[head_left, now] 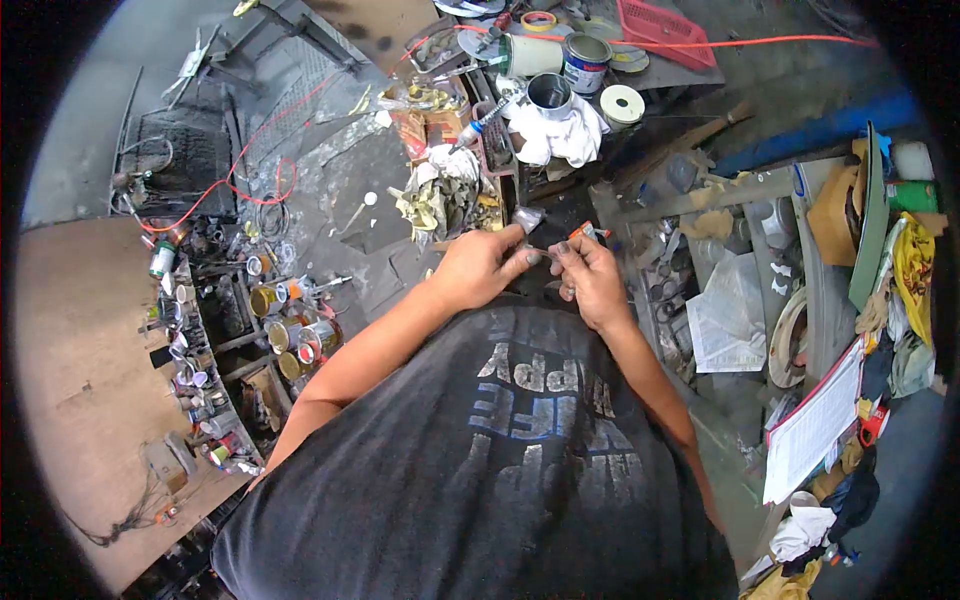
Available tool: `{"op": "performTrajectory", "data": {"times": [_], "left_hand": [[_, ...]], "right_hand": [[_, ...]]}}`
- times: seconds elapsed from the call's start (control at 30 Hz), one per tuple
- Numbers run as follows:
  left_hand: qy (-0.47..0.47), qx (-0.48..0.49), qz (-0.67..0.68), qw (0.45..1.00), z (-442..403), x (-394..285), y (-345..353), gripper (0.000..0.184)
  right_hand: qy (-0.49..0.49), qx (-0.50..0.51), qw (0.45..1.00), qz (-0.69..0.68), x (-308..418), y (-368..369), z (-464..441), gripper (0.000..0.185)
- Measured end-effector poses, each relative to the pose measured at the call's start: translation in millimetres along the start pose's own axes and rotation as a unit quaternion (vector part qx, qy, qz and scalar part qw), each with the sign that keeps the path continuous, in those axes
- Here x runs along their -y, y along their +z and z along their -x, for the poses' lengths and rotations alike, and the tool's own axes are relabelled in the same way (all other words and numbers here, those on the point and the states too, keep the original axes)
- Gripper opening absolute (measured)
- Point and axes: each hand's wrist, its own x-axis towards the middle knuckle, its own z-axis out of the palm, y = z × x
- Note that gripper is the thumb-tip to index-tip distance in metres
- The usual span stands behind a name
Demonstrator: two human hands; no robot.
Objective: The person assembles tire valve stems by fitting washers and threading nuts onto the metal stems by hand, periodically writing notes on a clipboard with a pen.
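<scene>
Both of my hands are close together in front of my dark shirt, near the middle of the view. My left hand (487, 264) has its fingers bent inward, with thumb and fingertips pressed together toward the right. My right hand (592, 277) pinches with thumb and forefinger, a short gap from the left fingertips. Something small and thin seems to lie between the two pinches, too small to name. Just beyond the hands are a small clear plastic piece (528, 217) and an orange and white packet (588, 232).
Crumpled rags (441, 190) lie beyond my left hand. A metal cup (550, 93) on white cloth (563, 135), a paint can (586, 62) and a red basket (668, 32) stand farther off. An orange hose (232, 165) crosses the left. Paper sheets (728, 318) lie right.
</scene>
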Motion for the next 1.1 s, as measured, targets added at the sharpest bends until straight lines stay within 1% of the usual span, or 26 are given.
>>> {"op": "performTrajectory", "data": {"times": [0.03, 0.07, 0.13, 0.17, 0.3, 0.37, 0.4, 0.47, 0.5, 0.53, 0.6, 0.63, 0.7, 0.73, 0.8, 0.83, 0.87, 0.93, 1.07, 1.1], "left_hand": [[-0.008, -0.009, 0.047, 0.999, -0.5, -0.7, -3.9, 0.026], [-0.006, -0.008, 0.049, 0.999, -2.0, 5.6, -5.7, 0.026], [0.054, 0.002, 0.06, 0.997, -6.3, 19.6, -9.2, 0.024], [0.043, 0.024, 0.014, 0.999, -10.2, 25.7, -13.9, 0.023], [0.04, 0.042, 0.015, 0.998, -20.6, 52.6, -28.0, 0.023], [0.064, -0.001, 0.171, 0.983, -23.5, 59.7, -36.9, 0.022], [0.065, -0.003, 0.179, 0.982, -25.5, 65.7, -42.4, 0.022], [0.067, 0.012, 0.056, 0.996, -30.8, 80.1, -53.3, 0.025], [0.065, 0.02, 0.032, 0.997, -34.1, 91.3, -53.4, 0.025], [0.064, 0.019, 0.04, 0.997, -36.4, 100.7, -53.1, 0.025], [-0.036, 0.08, 0.154, 0.984, -40.3, 115.3, -52.8, 0.023], [-0.037, 0.083, 0.162, 0.983, -40.4, 120.1, -53.2, 0.023], [0.003, 0.055, 0.233, 0.971, -38.2, 126.8, -53.2, 0.024], [0.001, 0.057, 0.24, 0.969, -39.0, 134.2, -49.8, 0.024], [0.08, 0.047, 0.135, 0.986, -44.7, 149.0, -44.0, 0.027], [0.07, 0.066, 0.087, 0.992, -47.0, 152.7, -44.8, 0.029], [0.068, 0.063, 0.09, 0.992, -49.2, 153.8, -45.6, 0.029], [-0.058, 0.138, 0.21, 0.966, -55.2, 152.8, -46.7, 0.027], [-0.062, 0.112, 0.205, 0.97, -61.7, 155.2, -33.1, 0.028], [-0.021, 0.104, 0.241, 0.965, -64.6, 153.0, -33.9, 0.029]], "right_hand": [[0.009, -0.002, 1.0, -0.012, 1.0, 2.9, -2.0, 0.025], [0.009, -0.005, 1.0, -0.01, 1.8, 5.6, -4.8, 0.025], [0.006, -0.013, 1.0, -0.007, 3.2, 11.6, -10.9, 0.026], [0.005, -0.017, 1.0, -0.003, 4.5, 15.4, -14.0, 0.026], [0.031, -0.042, 0.999, -0.005, 9.4, 35.1, -28.9, 0.026], [0.045, -0.058, 0.997, -0.006, 10.6, 45.8, -37.8, 0.026], [0.05, -0.067, 0.996, -0.013, 9.8, 50.8, -42.1, 0.025], [0.06, -0.08, 0.995, -0.013, 8.2, 60.5, -51.1, 0.024], [0.068, -0.085, 0.994, -0.002, 7.3, 65.0, -54.5, 0.023], [0.074, -0.09, 0.993, 0.007, 6.3, 70.3, -59.3, 0.022], [0.081, -0.105, 0.991, 0.014, 2.0, 81.0, -66.4, 0.021], [0.093, -0.121, 0.988, 0.017, -0.7, 84.3, -69.7, 0.02], [0.107, -0.146, 0.983, 0.019, -2.2, 90.2, -73.9, 0.019], [0.113, -0.15, 0.982, 0.023, -4.0, 91.1, -75.0, 0.019], [0.129, -0.152, 0.98, 0.002, -8.4, 90.8, -78.6, 0.017], [0.133, -0.153, 0.979, 0.005, -9.2, 92.0, -80.0, 0.017], [0.13, -0.153, 0.98, 0.013, -9.3, 93.3, -82.3, 0.018], [0.127, -0.152, 0.98, 0.025, -9.1, 91.0, -89.2, 0.02], [0.142, -0.156, 0.975, 0.073, 0.6, 74.0, -100.4, 0.02], [0.152, -0.153, 0.972, 0.09, 4.5, 68.6, -102.9, 0.019]]}}
